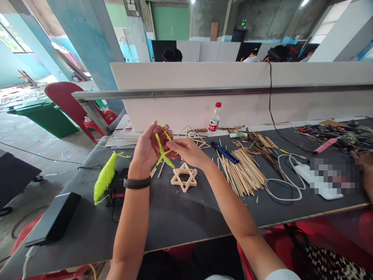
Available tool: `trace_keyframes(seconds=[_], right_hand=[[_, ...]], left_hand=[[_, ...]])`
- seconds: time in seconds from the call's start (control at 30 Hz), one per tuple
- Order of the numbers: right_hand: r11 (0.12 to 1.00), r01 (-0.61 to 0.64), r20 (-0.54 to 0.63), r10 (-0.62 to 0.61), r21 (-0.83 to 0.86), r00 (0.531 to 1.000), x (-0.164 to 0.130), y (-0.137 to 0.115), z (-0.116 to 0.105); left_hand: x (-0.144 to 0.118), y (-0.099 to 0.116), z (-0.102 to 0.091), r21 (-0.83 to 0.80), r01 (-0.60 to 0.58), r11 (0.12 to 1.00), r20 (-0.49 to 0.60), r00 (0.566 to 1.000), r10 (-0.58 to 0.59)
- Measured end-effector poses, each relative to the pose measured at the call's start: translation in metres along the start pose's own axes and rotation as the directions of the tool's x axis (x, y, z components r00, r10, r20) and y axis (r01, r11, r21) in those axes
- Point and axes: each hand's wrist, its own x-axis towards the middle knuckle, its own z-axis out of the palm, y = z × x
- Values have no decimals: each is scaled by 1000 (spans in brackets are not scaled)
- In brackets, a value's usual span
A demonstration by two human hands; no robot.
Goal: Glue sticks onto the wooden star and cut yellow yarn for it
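Loops of yellow-green yarn (pixel 161 149) run between my two hands above the table. My left hand (pixel 148 144) is raised with its fingers curled, and the yarn is looped over them. From the other side my right hand (pixel 189 151) pinches the yarn between thumb and fingers. Just below, a six-pointed star made of wooden sticks (pixel 190 181) lies flat on the table, apart from both hands. A ball of the same yellow-green yarn (pixel 101 182) rests left of my left forearm, against a dark phone-like device (pixel 119 194).
Right of my hands lie a pile of thin wooden sticks (pixel 243 171) and a blue tool (pixel 224 152). A bottle with a red cap (pixel 215 118) stands at the white partition (pixel 180 77). A black power bank (pixel 55 217) sits front left; a white cable (pixel 284 198) lies right.
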Motion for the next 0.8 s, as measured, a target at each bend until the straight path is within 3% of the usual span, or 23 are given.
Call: trace_keyframes(seconds=[0.33, 0.53, 0.8], right_hand=[[1000, -1, 36, 2, -26, 999, 2, 3, 2], [992, 121, -51, -123, -45, 991, 4, 8, 0], [998, 33, -1, -33, -56, 999, 4, 8, 8]], left_hand=[[2, -3, 3, -114, -2, 994, -7, 1000, 1], [3, 0, 4, -147, -25, 989, -9, 1000, 24], [3, 1, 7, -178, -86, 980, -45, 996, 80]])
